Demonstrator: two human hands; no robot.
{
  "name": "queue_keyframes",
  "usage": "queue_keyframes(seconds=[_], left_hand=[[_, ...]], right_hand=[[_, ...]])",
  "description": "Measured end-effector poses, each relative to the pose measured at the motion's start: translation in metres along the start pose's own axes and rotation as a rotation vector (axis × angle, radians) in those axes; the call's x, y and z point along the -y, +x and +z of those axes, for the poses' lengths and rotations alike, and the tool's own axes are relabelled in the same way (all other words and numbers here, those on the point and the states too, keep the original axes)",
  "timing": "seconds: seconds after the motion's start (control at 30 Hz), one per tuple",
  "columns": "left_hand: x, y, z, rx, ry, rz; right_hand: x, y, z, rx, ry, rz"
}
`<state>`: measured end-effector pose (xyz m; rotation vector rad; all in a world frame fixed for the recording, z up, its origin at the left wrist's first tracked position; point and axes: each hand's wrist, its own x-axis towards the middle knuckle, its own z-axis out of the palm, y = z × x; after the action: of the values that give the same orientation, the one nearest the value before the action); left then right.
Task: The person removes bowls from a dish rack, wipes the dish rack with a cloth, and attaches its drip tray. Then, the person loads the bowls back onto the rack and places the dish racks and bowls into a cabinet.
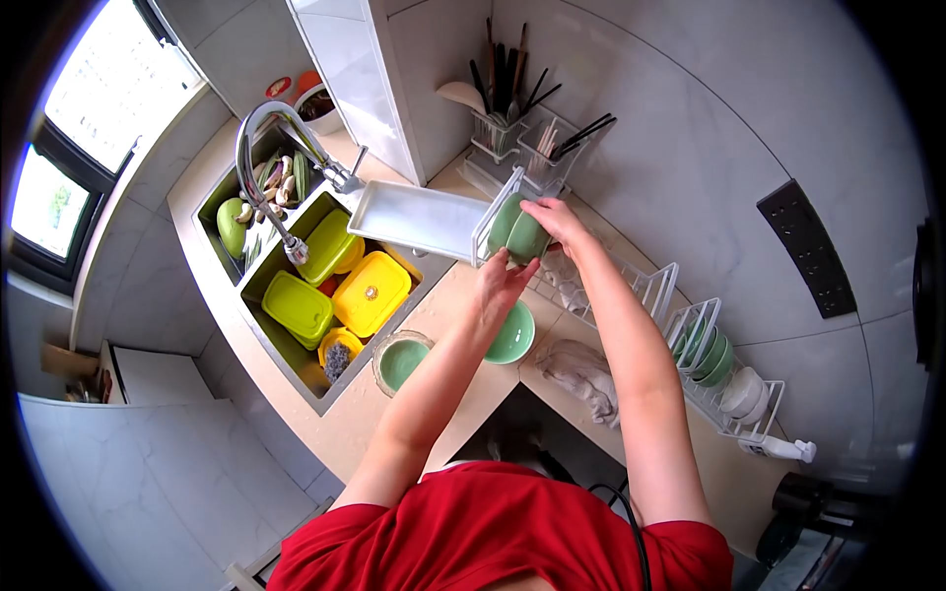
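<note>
Both my hands are at the near end of a white wire dish rack [485, 232], around a green bowl [527, 239]. My left hand [505, 281] has its fingers on the bowl's lower edge, and my right hand [558, 223] grips its upper right side. Another green bowl [504, 219] stands upright just left of it, in the rack. Below my hands, a green bowl [512, 337] sits on the counter, partly hidden by my left forearm. Left of that forearm, a smaller green bowl [402, 364] rests in a clear glass dish.
A sink [330, 399] holds green and yellow containers; vegetables fill the basin behind. A white drain tray [419, 219] adjoins the rack. Utensil holders [540, 148] stand at the wall. A grey cloth [579, 376] lies on the counter, and another rack [734, 419] holds bowls at right.
</note>
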<state>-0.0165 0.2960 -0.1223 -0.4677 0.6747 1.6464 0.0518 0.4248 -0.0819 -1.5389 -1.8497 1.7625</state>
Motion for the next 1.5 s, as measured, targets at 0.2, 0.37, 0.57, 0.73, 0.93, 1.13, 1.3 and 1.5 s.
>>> queue_keyframes(seconds=[0.2,0.37,0.57,0.73,0.93,1.13,1.3,1.5], left_hand=[[0.001,0.004,-0.006,0.058,-0.028,0.011],[0.003,0.008,-0.004,0.030,-0.040,-0.048],[0.003,0.006,-0.005,0.046,-0.037,-0.035],[0.002,0.005,-0.004,0.126,0.056,0.045],[0.003,-0.011,0.003,0.187,0.024,-0.019],[0.003,-0.072,0.010,0.307,0.213,0.079],[-0.002,-0.144,-0.008,0.126,0.595,0.212],[-0.012,-0.157,-0.053,0.075,0.873,0.350]], right_hand=[[0.002,0.010,-0.003,0.013,-0.084,0.015],[0.003,0.004,-0.001,-0.055,-0.158,0.043],[0.002,-0.010,-0.003,0.056,-0.023,0.095],[0.009,-0.001,-0.006,0.077,-0.064,0.086],[0.023,-0.020,-0.011,-0.018,-0.130,-0.020],[0.020,-0.109,-0.021,-0.104,0.118,-0.342],[-0.029,-0.175,0.026,-0.193,0.293,-0.674],[-0.090,-0.180,0.081,-0.351,0.186,-0.626]])
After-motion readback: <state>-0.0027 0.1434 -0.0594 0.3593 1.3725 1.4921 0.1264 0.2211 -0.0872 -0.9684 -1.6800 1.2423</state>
